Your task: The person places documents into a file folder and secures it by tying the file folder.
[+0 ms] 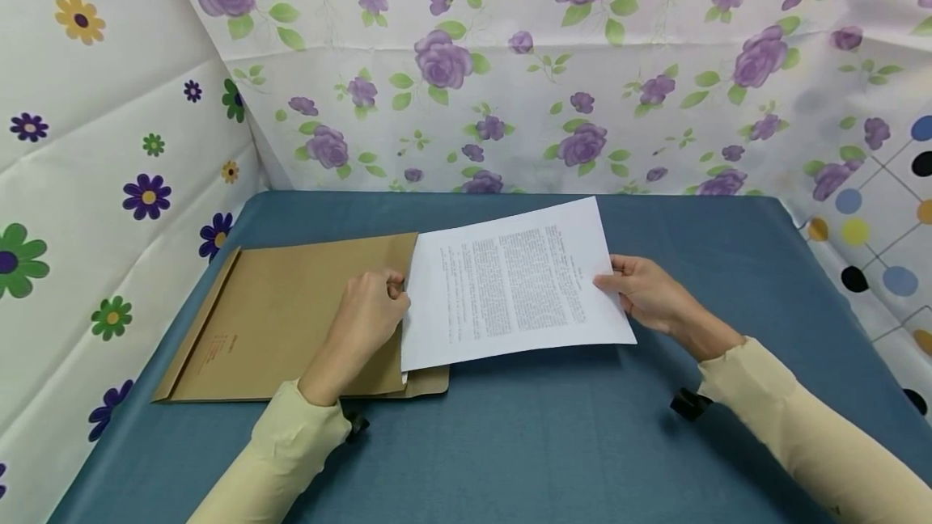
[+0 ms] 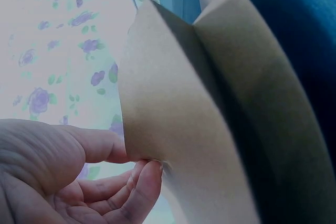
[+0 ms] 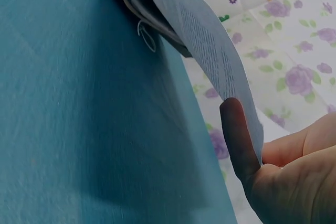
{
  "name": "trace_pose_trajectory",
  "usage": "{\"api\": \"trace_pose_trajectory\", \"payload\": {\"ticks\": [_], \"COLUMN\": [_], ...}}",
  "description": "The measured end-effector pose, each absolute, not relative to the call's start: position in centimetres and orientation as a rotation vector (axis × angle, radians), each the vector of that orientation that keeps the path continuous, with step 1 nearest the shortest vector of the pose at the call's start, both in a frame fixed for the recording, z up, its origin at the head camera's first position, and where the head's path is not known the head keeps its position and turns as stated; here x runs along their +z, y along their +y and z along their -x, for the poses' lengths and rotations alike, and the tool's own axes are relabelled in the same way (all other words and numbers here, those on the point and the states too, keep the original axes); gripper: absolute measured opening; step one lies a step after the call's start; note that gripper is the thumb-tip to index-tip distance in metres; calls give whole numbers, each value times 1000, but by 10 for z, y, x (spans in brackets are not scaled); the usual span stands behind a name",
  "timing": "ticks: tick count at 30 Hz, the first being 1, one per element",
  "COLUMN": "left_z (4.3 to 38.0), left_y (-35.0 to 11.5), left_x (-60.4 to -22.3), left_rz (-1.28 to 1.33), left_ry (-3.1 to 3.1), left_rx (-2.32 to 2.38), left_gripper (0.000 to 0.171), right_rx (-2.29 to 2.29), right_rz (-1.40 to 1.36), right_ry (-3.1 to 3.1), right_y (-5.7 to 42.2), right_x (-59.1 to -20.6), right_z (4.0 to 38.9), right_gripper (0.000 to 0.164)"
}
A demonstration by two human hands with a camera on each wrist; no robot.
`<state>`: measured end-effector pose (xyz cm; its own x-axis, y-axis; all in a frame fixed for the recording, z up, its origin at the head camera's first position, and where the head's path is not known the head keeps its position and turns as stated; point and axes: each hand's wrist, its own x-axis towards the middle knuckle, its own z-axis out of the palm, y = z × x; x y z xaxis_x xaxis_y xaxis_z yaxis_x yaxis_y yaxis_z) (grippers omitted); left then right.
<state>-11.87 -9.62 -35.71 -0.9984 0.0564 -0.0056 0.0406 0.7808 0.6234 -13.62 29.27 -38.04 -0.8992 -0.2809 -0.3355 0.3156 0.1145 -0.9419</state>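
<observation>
A brown paper envelope point(image 1: 284, 306) lies on the left half of the table, its mouth facing right. My left hand point(image 1: 367, 310) pinches the upper layer at that mouth; in the left wrist view, thumb and fingers grip the edge of the brown paper point(image 2: 168, 98), which is lifted away from the layer behind it. My right hand point(image 1: 651, 293) holds the right edge of a printed white sheet point(image 1: 517, 281), thumb on the printed face. The sheet slopes up to the right, its left edge at the envelope's mouth. In the right wrist view the sheet point(image 3: 210, 40) bends slightly.
A blue cloth point(image 1: 531, 443) covers the table. Behind it hangs a white curtain with purple roses point(image 1: 444, 59), and patterned sheets enclose both sides. A thin string loop point(image 3: 147, 36) hangs at the envelope's edge. The envelope's flap point(image 1: 429, 382) sticks out below the sheet.
</observation>
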Motion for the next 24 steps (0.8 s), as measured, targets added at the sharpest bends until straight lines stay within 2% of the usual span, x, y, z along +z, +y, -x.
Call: {"api": "trace_pose_trajectory", "payload": {"ticks": [24], "left_z": [120], "left_y": [-94], "left_x": [-357], "left_rz": [-65], "left_ry": [2962], "left_rx": [1013], "left_gripper": [29], "right_rx": [-1854], "right_rz": [209], "right_ry": [1657], "right_y": [257], "right_x": [-384], "right_z": [115], "right_gripper": [55]}}
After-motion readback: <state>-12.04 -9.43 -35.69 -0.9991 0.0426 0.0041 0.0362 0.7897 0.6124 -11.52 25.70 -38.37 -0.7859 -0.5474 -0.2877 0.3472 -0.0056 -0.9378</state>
